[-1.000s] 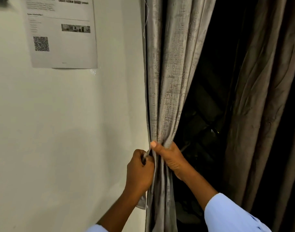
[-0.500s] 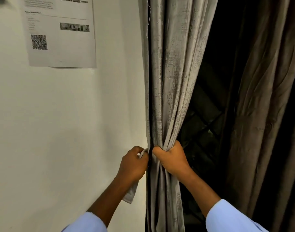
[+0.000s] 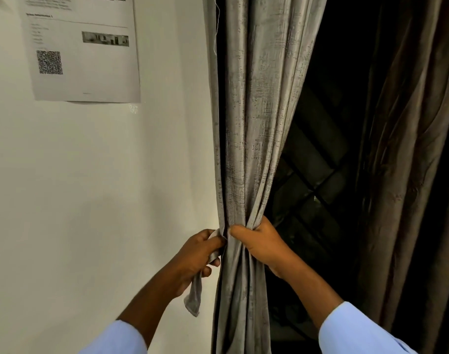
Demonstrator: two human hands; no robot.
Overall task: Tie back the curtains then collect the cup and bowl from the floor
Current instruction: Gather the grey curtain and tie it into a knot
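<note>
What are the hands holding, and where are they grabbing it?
The right hand grips the grey curtain at its bunched middle. The left hand holds the tie-back strap near its upper end.

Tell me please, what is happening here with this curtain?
A person is tying back the grey curtain beside the white wall. The right hand grips the gathered fabric into a bunch, while the left hand holds a fabric tie-back strip, whose loose end hangs below the hand. The strip does not look knotted yet. The second, darker curtain hangs loose on the right. No cup or bowl is in view.
</note>
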